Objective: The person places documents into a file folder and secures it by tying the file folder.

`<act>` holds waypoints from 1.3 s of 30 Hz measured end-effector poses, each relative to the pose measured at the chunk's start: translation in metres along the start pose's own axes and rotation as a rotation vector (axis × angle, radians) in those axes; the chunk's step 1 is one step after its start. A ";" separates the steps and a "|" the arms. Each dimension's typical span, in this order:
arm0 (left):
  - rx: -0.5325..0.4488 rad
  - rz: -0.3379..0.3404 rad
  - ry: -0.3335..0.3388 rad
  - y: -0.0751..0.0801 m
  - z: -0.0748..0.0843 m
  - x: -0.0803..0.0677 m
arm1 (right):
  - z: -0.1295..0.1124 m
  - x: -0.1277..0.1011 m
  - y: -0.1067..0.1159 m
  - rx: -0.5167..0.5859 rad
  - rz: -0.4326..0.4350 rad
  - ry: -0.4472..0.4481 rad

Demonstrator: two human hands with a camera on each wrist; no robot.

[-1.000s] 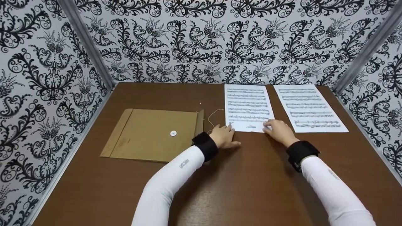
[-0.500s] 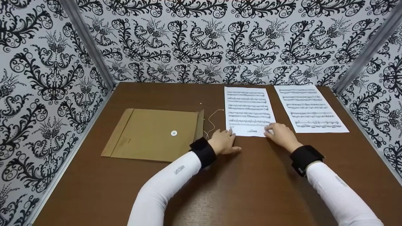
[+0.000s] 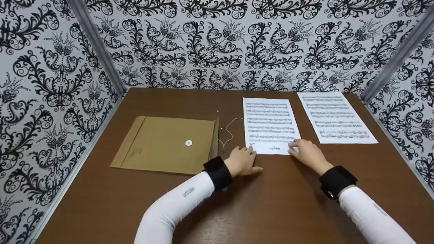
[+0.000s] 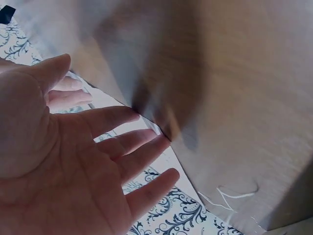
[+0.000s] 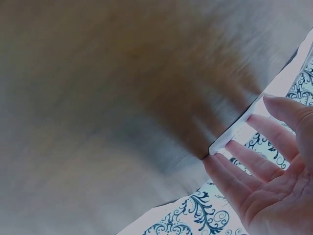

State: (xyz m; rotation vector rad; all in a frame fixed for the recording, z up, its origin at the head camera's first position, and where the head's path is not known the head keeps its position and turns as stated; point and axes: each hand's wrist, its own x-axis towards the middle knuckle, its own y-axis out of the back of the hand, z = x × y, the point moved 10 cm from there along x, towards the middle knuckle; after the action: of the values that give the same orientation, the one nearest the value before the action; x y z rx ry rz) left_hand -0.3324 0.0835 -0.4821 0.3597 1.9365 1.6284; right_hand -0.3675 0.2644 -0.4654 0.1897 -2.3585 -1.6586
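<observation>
A sheet of printed music [image 3: 271, 122] lies flat on the brown table, its near edge between my two hands. At its near left corner, my left hand [image 3: 242, 162] presses with straight, spread fingertips, the thumb held out to the side. My right hand [image 3: 308, 154] touches the near right corner. In the right wrist view the right fingers [image 5: 227, 178] extend onto the paper's edge, with the thumb apart from them. The left fingers [image 4: 146, 154] show the same straight reach in the left wrist view.
A second music sheet [image 3: 339, 117] lies at the right. On the left is a brown string-tie envelope [image 3: 166, 145] with a white button [image 3: 188, 143], its flap at the right side. A thin string [image 3: 232, 135] trails from it toward the first sheet. Patterned walls [image 3: 217, 44] enclose the table.
The left music sheet has slid toward me, away from the back wall, with both hands drawing back along with it. The envelope and the right sheet stay in place.
</observation>
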 end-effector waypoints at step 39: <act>0.063 0.036 -0.067 -0.018 0.036 -0.066 | -0.034 -0.076 -0.002 -0.087 -0.032 0.057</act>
State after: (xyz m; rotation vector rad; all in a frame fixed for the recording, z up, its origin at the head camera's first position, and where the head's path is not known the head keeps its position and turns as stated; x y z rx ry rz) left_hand -0.2557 0.0725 -0.4856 0.4711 1.9450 1.5605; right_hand -0.2850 0.2515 -0.4664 0.2565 -2.2477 -1.7428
